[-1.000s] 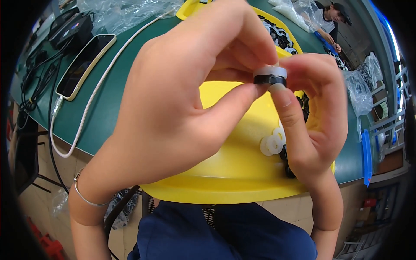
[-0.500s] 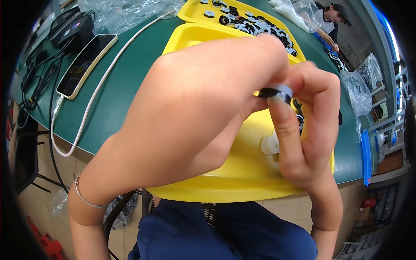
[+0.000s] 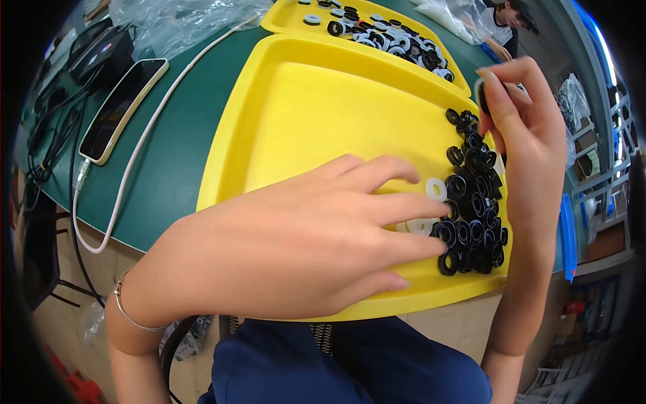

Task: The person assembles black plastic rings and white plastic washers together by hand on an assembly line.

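Head view: the left hand [image 3: 303, 246] has its fingers spread above a yellow tray [image 3: 336, 108], fingertips at a cluster of black rings [image 3: 478, 202] along the tray's right edge; whether they touch cannot be told. Near the tray's far right corner, raised above it, the right hand [image 3: 528, 128] pinches a small round piece [image 3: 482, 99] between thumb and fingers.

The step in hand looks like a reach into the cluster with the piece held aside. Lifting one ring from there would, I judge, call for closing two fingertips on a narrow rim without dragging its neighbours.

The held piece shows a dark face and a pale edge, mostly hidden by the thumb. The black rings are glossy and open-centred, some flat, some on edge, crowded together. White washers [image 3: 436, 189] lie just left of them, flat and thin-looking. Beyond the tray's far edge, a second yellow tray [image 3: 286, 19] carries mixed black and white rings [image 3: 397, 44]
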`<state>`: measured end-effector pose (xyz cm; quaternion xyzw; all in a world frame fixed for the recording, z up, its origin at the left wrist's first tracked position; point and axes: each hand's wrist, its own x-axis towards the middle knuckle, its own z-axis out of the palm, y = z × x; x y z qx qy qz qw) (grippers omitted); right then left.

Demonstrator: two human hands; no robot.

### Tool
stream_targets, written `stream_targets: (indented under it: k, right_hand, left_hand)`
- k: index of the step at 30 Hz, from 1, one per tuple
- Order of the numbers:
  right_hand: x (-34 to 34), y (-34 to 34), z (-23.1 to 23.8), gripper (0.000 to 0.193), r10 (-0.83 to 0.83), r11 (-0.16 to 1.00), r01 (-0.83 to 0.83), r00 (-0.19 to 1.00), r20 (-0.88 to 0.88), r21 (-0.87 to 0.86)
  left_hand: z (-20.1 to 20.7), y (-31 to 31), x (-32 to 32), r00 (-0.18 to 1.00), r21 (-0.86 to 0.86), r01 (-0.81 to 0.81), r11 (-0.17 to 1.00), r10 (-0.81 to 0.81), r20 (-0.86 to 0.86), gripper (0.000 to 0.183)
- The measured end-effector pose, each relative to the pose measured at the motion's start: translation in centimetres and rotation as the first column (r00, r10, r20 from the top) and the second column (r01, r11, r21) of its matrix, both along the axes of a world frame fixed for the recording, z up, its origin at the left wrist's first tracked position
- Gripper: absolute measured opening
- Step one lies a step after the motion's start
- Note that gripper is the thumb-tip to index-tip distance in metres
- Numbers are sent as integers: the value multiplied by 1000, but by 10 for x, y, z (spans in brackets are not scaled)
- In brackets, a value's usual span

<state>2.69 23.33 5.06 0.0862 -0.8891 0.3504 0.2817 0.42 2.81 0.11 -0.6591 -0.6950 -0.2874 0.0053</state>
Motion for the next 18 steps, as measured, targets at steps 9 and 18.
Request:
stream_targets:
  k: [9, 18]
  right_hand:
    - [-92, 46, 11, 25, -38, 969, 75, 987, 159, -234]
    - [-79, 52, -2, 21, -16, 996, 7, 994, 112, 88]
  left_hand:
    - [11, 3, -3, 981, -228, -193, 954, 189, -38, 22]
    - [0, 0, -1, 980, -60, -162, 985, 153, -130, 25]
